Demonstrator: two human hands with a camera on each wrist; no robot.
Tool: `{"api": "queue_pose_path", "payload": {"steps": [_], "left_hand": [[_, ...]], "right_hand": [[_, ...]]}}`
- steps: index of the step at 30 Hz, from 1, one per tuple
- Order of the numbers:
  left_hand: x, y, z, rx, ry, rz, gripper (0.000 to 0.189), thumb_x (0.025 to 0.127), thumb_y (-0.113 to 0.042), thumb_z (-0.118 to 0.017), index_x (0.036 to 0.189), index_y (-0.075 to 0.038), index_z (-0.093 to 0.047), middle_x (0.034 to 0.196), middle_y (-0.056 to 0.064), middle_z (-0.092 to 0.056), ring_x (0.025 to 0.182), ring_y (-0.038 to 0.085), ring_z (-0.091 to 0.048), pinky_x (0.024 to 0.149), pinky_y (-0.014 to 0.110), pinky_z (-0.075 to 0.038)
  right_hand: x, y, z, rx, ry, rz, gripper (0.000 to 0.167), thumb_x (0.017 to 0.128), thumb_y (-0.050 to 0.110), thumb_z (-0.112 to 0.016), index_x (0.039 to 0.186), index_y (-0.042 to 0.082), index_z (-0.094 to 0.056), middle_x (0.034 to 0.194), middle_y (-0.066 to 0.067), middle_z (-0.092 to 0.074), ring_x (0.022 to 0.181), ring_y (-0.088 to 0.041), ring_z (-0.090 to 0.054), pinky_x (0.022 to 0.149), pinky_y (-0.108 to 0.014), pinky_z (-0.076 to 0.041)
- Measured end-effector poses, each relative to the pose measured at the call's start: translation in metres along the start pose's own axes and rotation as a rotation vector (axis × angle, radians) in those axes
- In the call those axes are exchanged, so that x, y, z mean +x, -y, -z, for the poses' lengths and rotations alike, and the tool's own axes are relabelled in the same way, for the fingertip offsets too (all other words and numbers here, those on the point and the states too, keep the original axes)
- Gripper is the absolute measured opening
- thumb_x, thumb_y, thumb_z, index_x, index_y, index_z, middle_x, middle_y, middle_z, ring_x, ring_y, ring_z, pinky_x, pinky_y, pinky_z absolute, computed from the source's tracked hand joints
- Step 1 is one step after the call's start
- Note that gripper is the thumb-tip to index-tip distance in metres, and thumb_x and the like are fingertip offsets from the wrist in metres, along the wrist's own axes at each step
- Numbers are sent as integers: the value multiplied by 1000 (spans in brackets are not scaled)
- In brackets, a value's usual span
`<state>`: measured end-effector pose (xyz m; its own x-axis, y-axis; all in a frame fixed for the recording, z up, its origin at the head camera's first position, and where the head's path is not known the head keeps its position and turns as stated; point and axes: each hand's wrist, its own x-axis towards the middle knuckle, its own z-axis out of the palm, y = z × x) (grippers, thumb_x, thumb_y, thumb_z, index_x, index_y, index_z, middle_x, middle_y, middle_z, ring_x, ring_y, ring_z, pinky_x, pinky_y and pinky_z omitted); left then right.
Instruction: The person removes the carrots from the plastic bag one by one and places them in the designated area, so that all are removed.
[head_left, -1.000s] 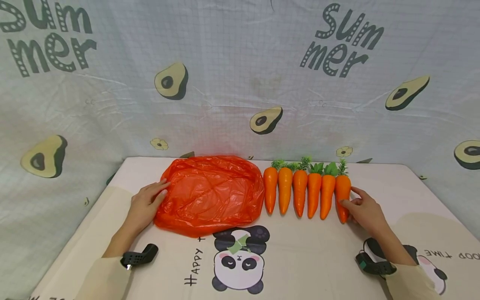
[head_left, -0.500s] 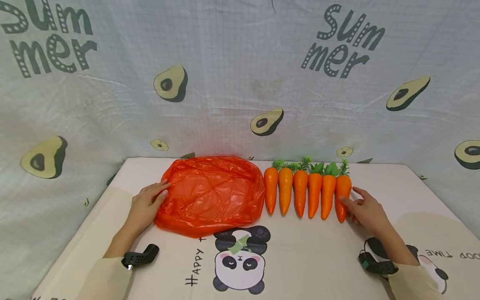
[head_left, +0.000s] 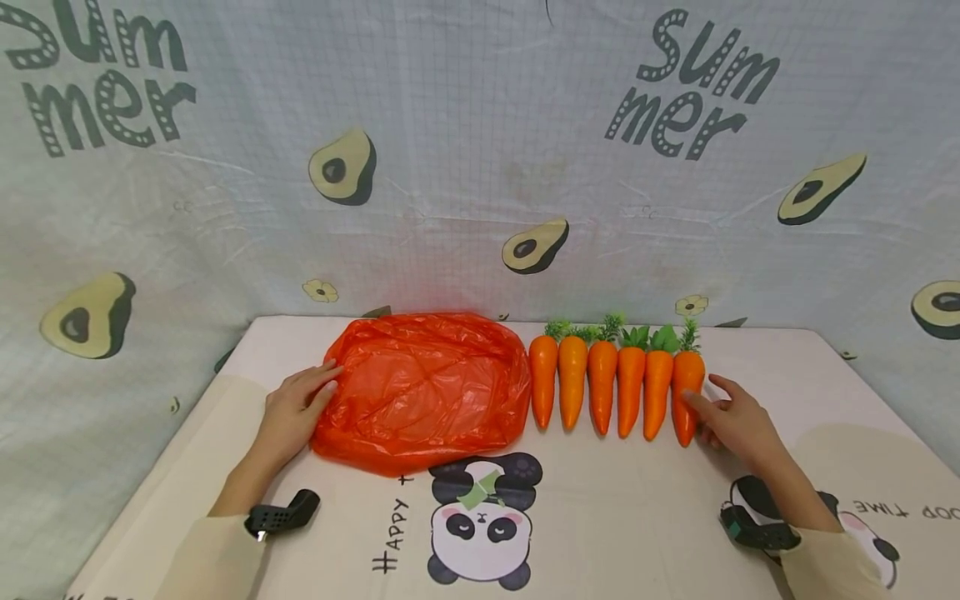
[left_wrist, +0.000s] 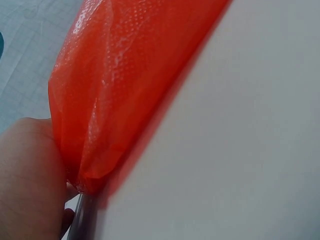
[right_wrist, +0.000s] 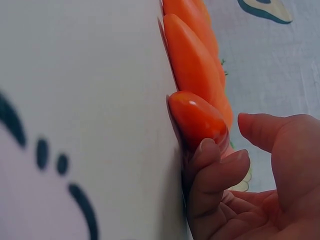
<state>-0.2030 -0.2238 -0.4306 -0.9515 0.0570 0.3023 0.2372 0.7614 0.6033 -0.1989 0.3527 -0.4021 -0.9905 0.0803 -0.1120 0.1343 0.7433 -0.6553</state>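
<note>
A red plastic bag (head_left: 423, 392) lies spread and wrinkled on the table, left of middle in the head view. At its left edge rests my left hand (head_left: 292, 417), fingers extended onto the plastic. Several orange carrots with green tops, among them one by the bag (head_left: 543, 383), lie side by side in a row. My right hand (head_left: 735, 421) is at the rightmost carrot (head_left: 687, 383), with loosely bent fingers against its side. In the right wrist view the thumb stands apart from that carrot (right_wrist: 197, 117). In the left wrist view the bag (left_wrist: 110, 90) partly hides the left fingers.
The white tabletop (head_left: 615, 525) carries a printed panda (head_left: 480, 533) in front of the bag. A fabric backdrop (head_left: 442, 142) with avocado prints rises behind and at both sides. Each wrist wears a black camera, such as the left one (head_left: 281, 514).
The rightmost carrot's tip has swung slightly left, towards its neighbour, with my right hand beside it. My left hand and the bag stay in place.
</note>
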Motion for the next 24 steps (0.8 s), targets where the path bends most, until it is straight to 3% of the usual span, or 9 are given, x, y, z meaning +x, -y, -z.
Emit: {"api": "queue_pose_path", "payload": {"steps": [19, 24], "left_hand": [[-7, 0, 8, 12, -19, -11, 41, 100, -22, -50, 134, -1, -53, 142, 24, -43, 129, 46, -32, 99, 69, -19], [-6, 1, 6, 0, -26, -28, 41, 100, -22, -50, 134, 0, -52, 141, 24, -43, 128, 46, -33, 98, 69, -19]], "right_hand": [[0, -1, -4, 65, 20, 28, 88, 96, 53, -47, 147, -9, -13, 71, -5, -58, 59, -22, -55, 59, -30, -44], [0, 1, -1, 60, 21, 4, 88, 95, 53, -46, 147, -10, -13, 80, -9, -60, 63, -21, -57, 62, -30, -48]]}}
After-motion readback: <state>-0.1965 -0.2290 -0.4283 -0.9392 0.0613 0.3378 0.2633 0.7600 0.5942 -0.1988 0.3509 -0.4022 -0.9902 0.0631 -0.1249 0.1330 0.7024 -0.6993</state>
